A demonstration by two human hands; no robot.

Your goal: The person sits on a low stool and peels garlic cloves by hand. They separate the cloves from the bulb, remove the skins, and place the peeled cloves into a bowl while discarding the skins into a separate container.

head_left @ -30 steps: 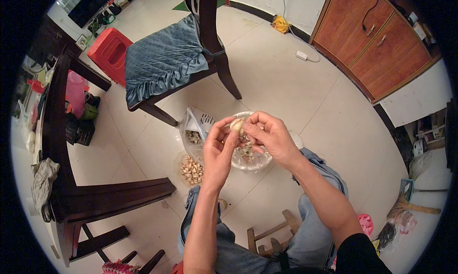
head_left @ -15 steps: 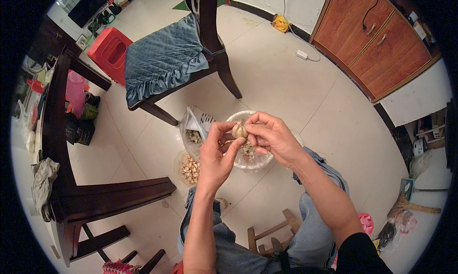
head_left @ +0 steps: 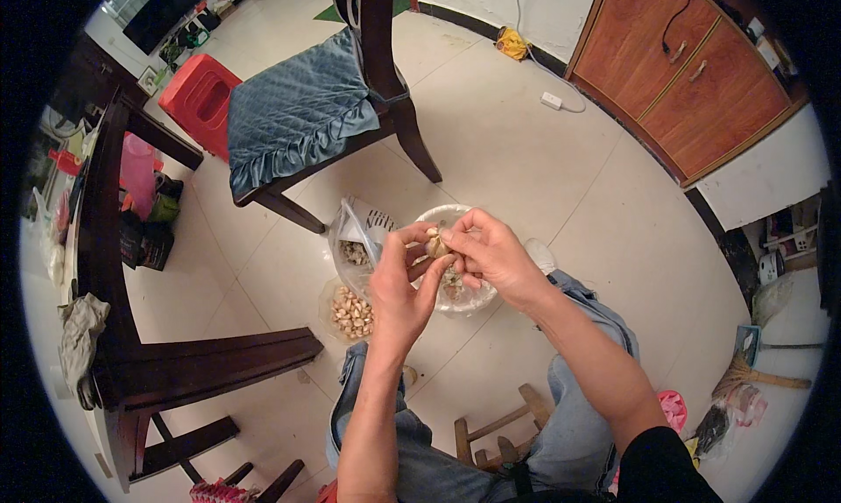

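A whole garlic bulb [head_left: 436, 245] is held up between my two hands. My left hand [head_left: 401, 284] grips its side between thumb and fingers. The thumb and forefinger of my right hand [head_left: 498, 256] pinch the bulb near its top. Beneath the hands stands a white lined basin [head_left: 464, 310] with skins and scraps in it, partly hidden by my hands. To its left, a clear bowl holds many garlic cloves [head_left: 352, 315]. Behind that bowl, an opened clear plastic bag [head_left: 357, 218] contains more garlic-like pieces [head_left: 355, 251].
A dark wooden chair with a blue quilted cushion [head_left: 298, 104] stands ahead, beside a red plastic stool [head_left: 200, 100]. A dark table [head_left: 219, 363] is at the left. A wooden cabinet [head_left: 679, 74] lines the right wall, and a white power adapter [head_left: 551, 101] lies on the tiled floor.
My right hand has shifted slightly left and its thumb and forefinger have closed over the bulb's top. The left hand still holds the bulb.
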